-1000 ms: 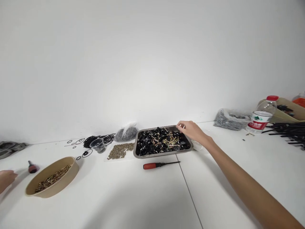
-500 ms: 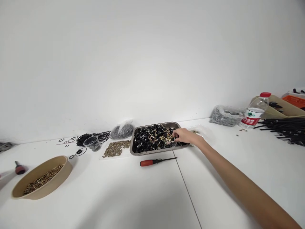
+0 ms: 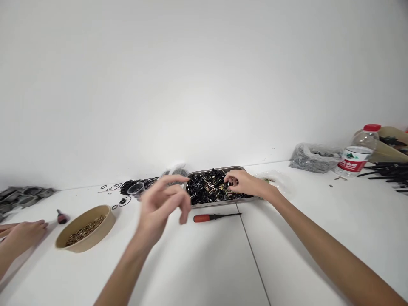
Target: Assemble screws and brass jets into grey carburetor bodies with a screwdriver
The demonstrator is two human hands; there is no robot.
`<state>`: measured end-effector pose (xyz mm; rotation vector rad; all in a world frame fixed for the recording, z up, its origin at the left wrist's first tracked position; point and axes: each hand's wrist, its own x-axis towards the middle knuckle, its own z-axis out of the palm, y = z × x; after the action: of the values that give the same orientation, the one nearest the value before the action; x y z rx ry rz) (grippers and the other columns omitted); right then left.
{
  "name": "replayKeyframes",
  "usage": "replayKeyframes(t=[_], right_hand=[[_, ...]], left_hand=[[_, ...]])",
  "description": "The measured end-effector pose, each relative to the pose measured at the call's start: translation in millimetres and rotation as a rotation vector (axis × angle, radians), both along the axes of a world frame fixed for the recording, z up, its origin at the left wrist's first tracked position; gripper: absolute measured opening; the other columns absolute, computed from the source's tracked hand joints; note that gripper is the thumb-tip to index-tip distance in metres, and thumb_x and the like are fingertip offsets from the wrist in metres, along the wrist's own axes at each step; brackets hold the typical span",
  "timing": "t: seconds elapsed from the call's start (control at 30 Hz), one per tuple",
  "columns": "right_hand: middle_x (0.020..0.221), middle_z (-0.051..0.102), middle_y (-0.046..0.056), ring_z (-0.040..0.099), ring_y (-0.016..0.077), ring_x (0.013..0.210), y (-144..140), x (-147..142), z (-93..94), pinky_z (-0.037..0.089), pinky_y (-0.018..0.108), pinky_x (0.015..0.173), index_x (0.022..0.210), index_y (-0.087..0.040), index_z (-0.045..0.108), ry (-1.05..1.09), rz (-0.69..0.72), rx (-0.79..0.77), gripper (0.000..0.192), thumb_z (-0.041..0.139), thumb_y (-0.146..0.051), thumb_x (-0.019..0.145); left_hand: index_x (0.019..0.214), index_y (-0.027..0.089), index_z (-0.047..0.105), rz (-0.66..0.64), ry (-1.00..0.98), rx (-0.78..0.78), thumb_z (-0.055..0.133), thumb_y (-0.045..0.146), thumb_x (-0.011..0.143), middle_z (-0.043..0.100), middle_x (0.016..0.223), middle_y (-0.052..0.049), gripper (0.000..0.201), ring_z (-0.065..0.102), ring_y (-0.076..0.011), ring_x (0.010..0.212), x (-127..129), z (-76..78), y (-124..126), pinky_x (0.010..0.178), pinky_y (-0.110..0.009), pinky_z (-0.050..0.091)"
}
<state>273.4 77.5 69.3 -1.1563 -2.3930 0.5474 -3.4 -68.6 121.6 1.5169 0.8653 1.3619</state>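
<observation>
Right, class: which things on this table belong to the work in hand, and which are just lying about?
In hand:
- right hand, fingers in the parts
- metal tray of black and brass parts
- left hand, raised, holding nothing

Lying about:
- red-handled screwdriver
- tan bowl
- water bottle
- black O-rings
- another person's hand

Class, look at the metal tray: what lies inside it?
The tray holds a heap of black rings and brass pins. The right hand covers part of it; the tray's floor is hidden.
</observation>
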Motion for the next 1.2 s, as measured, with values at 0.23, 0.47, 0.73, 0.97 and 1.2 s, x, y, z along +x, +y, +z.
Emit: replayKeyframes(t=[0.23, 0.47, 0.73, 0.97, 1.2], right_hand=[[0.096, 0.060, 0.003, 0.052, 0.0129, 0.080, -47.1, -41.4, 10.3, 0.039, 0.024, 0.069, 0.099, -0.017, 0.062, 0.036, 0.273, 0.085, 0.019, 0.057, -0.013, 0.082], [0.090, 0.058, 0.002, 0.051, 0.0129, 0.077, -66.4, -60.4, 2.3, 0.035, 0.024, 0.065, 0.098, -0.016, 0.061, -0.048, 0.371, 0.113, 0.015, 0.062, -0.014, 0.084], [0.093, 0.059, 0.005, 0.048, 0.0122, 0.071, -65.8, -63.8, -5.6, 0.033, 0.025, 0.063, 0.095, -0.013, 0.059, -0.121, 0.352, 0.203, 0.007, 0.059, -0.016, 0.089], [0.110, 0.060, 0.006, 0.057, 0.0174, 0.089, -37.3, -41.6, -1.8, 0.039, 0.025, 0.070, 0.123, -0.020, 0.053, -0.074, 0.272, 0.008, 0.041, 0.060, -0.045, 0.091], [0.119, 0.056, 0.010, 0.055, 0.0199, 0.100, 23.3, -0.1, -42.7, 0.041, 0.029, 0.082, 0.116, -0.015, 0.057, -0.257, -0.076, 0.119, 0.034, 0.047, -0.005, 0.086]], left_hand=[[0.122, 0.023, 0.046, -0.142, 0.051, -0.313, 0.074, 0.038, 0.076, 0.056, 0.101, -0.006, 0.056, 0.065, -0.0175, 0.069, 22.7, -86.2, 54.5, 0.050, -0.029, 0.052], [0.101, 0.016, 0.057, -0.224, -0.037, -0.412, 0.072, 0.033, 0.079, 0.059, 0.091, -0.005, 0.031, 0.062, -0.0155, 0.063, 18.4, -96.2, 51.6, 0.058, -0.032, 0.053], [0.091, 0.015, 0.057, -0.287, -0.074, -0.458, 0.071, 0.028, 0.079, 0.056, 0.072, -0.001, 0.023, 0.060, -0.0154, 0.057, 16.9, -107.8, 57.6, 0.053, -0.032, 0.053], [0.110, 0.018, 0.058, -0.216, -0.077, -0.483, 0.077, 0.022, 0.072, 0.062, 0.092, -0.004, 0.043, 0.061, -0.0148, 0.058, 10.7, -111.7, 59.7, 0.052, -0.032, 0.054], [0.109, 0.017, 0.060, -0.212, -0.051, -0.459, 0.078, 0.022, 0.072, 0.061, 0.094, -0.004, 0.042, 0.060, -0.0139, 0.056, 5.3, -112.1, 61.9, 0.052, -0.033, 0.053]])
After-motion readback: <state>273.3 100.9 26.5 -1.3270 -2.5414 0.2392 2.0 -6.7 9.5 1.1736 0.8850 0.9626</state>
